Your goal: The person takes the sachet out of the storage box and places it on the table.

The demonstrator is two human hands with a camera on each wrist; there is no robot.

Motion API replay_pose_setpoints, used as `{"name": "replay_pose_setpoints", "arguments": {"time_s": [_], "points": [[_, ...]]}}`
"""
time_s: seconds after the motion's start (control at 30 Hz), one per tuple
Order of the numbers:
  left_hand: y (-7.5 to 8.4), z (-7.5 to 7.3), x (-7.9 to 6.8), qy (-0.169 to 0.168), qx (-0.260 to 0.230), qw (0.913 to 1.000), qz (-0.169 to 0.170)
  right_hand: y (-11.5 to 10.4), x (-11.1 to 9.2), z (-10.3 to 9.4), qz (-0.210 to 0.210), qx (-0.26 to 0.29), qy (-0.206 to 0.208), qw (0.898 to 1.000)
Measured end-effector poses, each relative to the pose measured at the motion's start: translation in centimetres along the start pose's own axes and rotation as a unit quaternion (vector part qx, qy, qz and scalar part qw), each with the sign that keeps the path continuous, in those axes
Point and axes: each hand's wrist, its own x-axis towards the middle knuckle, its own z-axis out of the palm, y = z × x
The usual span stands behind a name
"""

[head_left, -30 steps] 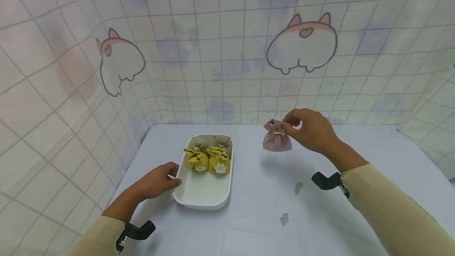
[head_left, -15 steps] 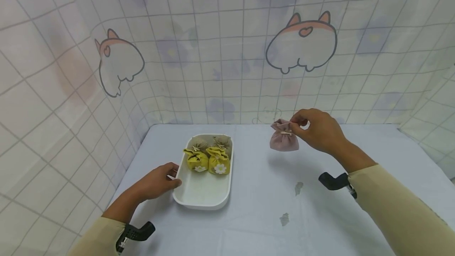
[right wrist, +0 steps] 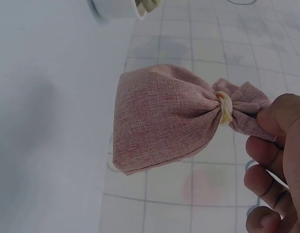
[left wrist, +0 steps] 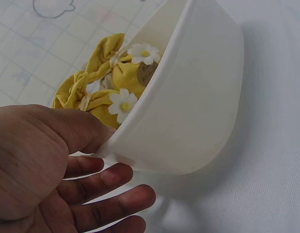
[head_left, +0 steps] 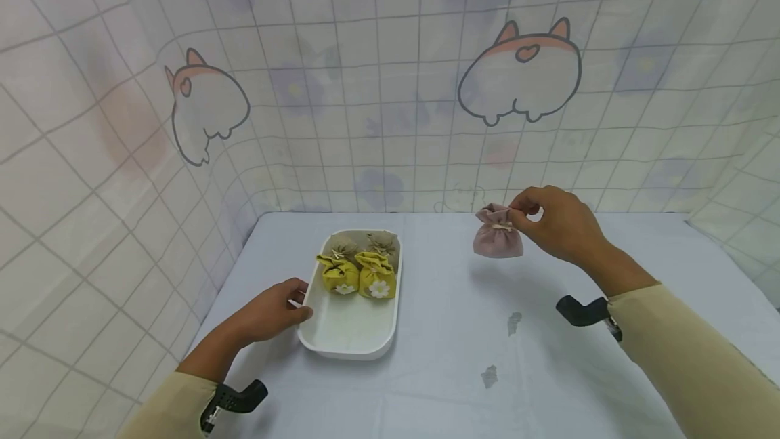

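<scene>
My right hand (head_left: pixel 557 225) pinches a pink drawstring pouch (head_left: pixel 498 239) by its gathered neck, holding it above the table to the right of the tray. In the right wrist view the pouch (right wrist: pixel 164 116) shows a cream tie round its neck. My left hand (head_left: pixel 274 310) grips the left wall of a white plastic tray (head_left: pixel 347 351), thumb over the rim and fingers outside, as the left wrist view shows. Inside the tray stand two yellow pouches (head_left: pixel 376 273) with white flowers on their fronts, and behind them two beige pouches (head_left: pixel 382 244).
A white cloth covers the table (head_left: pixel 439 385), with two small grey patches (head_left: pixel 489 376) right of the tray. Behind and at the sides hangs a gridded curtain (head_left: pixel 378 87) printed with cartoon animals. Dark wrist mounts (head_left: pixel 581 311) sit at both sleeves.
My right hand has carried the pink pouch a short way to the right, away from the tray. The left hand and the tray have stayed in place.
</scene>
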Motion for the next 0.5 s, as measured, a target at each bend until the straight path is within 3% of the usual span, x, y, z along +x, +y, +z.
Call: {"name": "replay_pose_setpoints", "arguments": {"time_s": [0.5], "points": [[0.0,0.1,-0.1,0.002,0.002,1.0,-0.004,1.6,-0.5,-0.3,0.022,-0.007,0.001,1.0]]}}
